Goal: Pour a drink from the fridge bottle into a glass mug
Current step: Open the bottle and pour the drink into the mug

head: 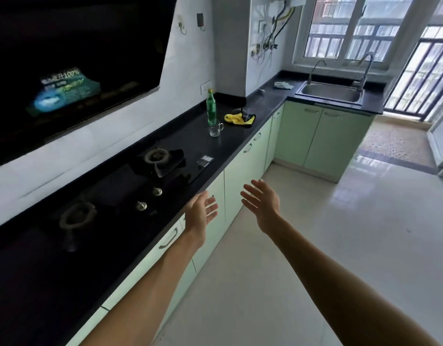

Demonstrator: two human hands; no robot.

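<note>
Left hand [199, 212] and right hand [262, 203] being held empty, fingers [251, 192] released.
Green bottle [211, 108] on worktop [180, 136] being judged light and smooth, best gripped mid-body; glass mug [215, 129] fragile, handle preferred.

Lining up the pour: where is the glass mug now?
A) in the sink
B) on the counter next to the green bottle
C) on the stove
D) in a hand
B: the glass mug stands on the counter, right by the green bottle.
</note>
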